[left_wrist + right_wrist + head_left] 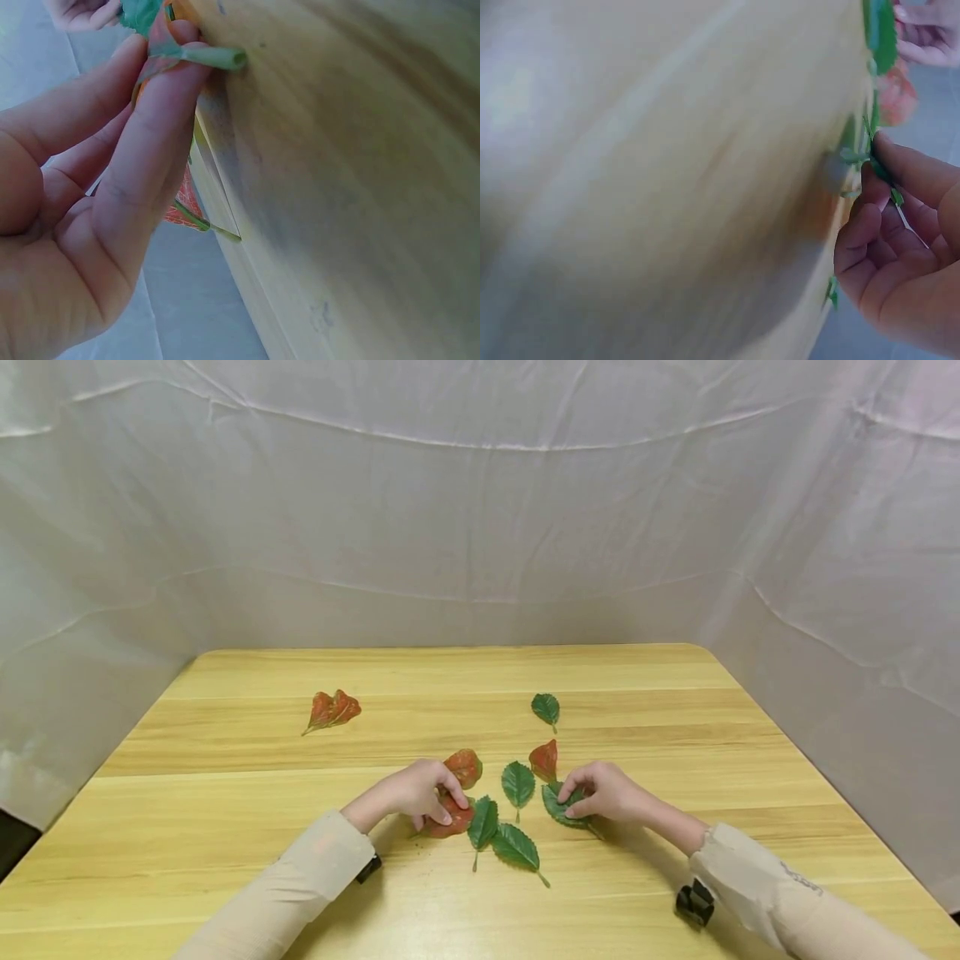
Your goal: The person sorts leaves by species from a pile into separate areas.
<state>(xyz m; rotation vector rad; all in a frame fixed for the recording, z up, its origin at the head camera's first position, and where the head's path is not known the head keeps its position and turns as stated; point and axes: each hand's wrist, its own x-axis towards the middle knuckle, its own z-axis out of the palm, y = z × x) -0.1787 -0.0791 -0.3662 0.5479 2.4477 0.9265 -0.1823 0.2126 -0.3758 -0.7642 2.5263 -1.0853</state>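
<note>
In the head view my left hand (422, 792) pinches a red leaf (456, 821) between thumb and fingers, low over the table. The left wrist view shows that leaf's pale green stem (217, 58) poking out past the fingertips. Behind this hand lies another red leaf (465, 767). My right hand (609, 792) holds a toothed green leaf (555, 806) by thumb and fingers, its stem showing under the hand. Between the hands are three green leaves, one upright (517, 783), one beside the red leaf (483, 821) and one slanted (516, 846). A red leaf (543, 758) touches the right hand's leaf.
Farther back on the wooden table (225, 827) lie overlapping red leaves (333, 708) at left and a single green leaf (546, 707) at right. Pale fabric (465, 527) hangs around the back and sides. A black wrist device (695, 903) sits under the right sleeve.
</note>
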